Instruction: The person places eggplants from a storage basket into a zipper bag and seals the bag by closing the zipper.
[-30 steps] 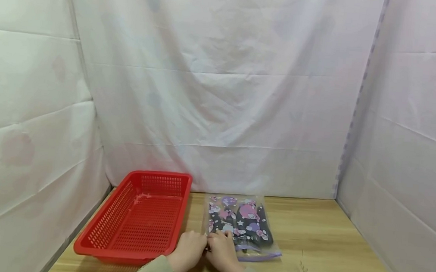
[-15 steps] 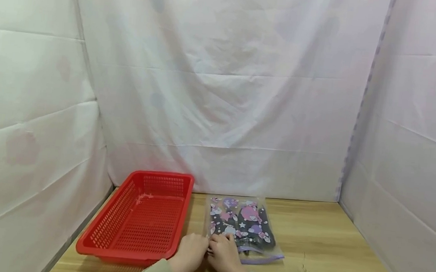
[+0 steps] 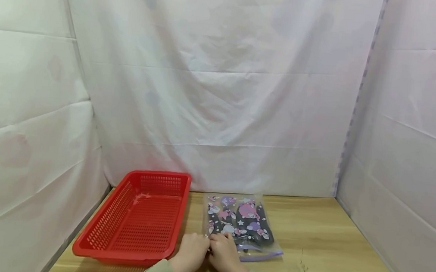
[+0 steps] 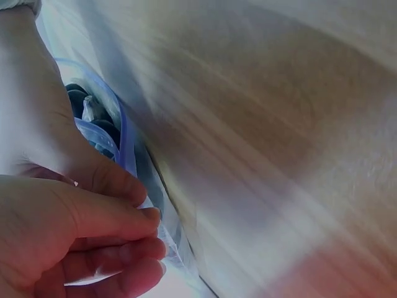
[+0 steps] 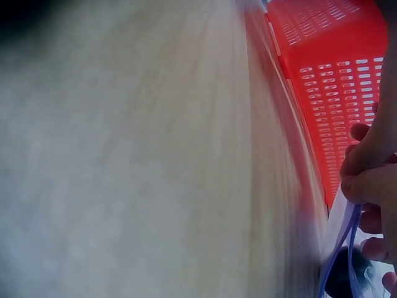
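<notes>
A clear zip bag with a cartoon print of pink, purple and white figures lies flat on the table, dark contents inside. Its purple zip strip runs along the near edge, and the mouth gapes at the right part. At the near left corner of the bag, my left hand and right hand meet, knuckles close together. Both pinch the bag's edge by the zip strip; the right wrist view shows two purple strips leading from the fingers. The fingers partly hide the pinched corner.
Left of the hands stands a red perforated plastic basket, near my left forearm. White cloth hangs behind and on both sides of the wooden table.
The head view shifts slightly. Both hands keep their pinch at the bag's near left corner, with hardly any visible movement.
</notes>
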### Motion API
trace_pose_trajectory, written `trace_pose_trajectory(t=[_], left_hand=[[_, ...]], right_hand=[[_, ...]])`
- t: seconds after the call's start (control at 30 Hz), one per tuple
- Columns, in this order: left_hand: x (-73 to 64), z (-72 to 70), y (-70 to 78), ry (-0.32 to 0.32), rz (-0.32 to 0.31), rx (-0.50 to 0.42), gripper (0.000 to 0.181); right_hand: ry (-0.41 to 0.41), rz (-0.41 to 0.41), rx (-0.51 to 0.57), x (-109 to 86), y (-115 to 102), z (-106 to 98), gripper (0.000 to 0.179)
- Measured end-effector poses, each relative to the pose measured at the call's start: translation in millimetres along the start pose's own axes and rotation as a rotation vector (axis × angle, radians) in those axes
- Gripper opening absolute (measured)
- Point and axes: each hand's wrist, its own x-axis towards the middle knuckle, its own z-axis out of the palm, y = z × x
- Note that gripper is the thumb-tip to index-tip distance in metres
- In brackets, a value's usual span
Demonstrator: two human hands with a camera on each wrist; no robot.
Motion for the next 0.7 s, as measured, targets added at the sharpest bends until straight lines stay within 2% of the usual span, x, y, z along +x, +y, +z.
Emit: trace_pose_trajectory(t=[0.2, 0.37, 0.57, 0.7], left_hand=[[1.6, -0.7, -1.8, -0.034, 0.008, 0.014, 0.025], [1.3, -3.1, -1.0, -0.025, 0.003, 0.038, 0.023], [-3.1, -3.7, -1.0, -0.029, 0.029, 0.065, 0.025], [-4.0, -2.9, -3.3, -0.012, 0.024, 0.073, 0.025]], right_hand=[[-0.043, -0.009, -0.02, 2.5, -2.1, -2.7, 0.016], [-0.056, -0.035, -0.017, 2.7, -2.0, -7.2, 0.017], [-0.038, -0.023, 0.019, -0.3, -1.2, -7.6, 0.014], [-0.026, -0.002, 0.048, 1.1, -1.0, -7.9, 0.011]])
